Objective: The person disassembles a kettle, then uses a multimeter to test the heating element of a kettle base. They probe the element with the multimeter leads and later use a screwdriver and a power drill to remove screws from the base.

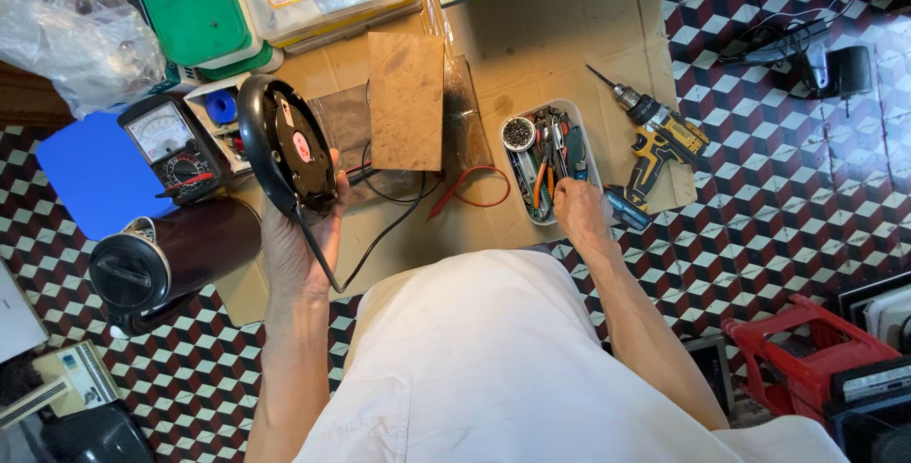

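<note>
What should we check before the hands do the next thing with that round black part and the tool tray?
1. Left hand has a firm hold on the round black base: ok, it is held up on edge.
2. Base's cord hangs free: ok, it trails down past the wrist.
3. Right hand is at the white tool tray: ok, fingers reach its near end.
4. Right hand has picked a tool: cannot tell, the fingers hide it.
5. Red probe lead is out of the way: ok, it lies on the cardboard between the hands.
6. Drill is clear of the reach: ok, it lies beside the tray.
</note>
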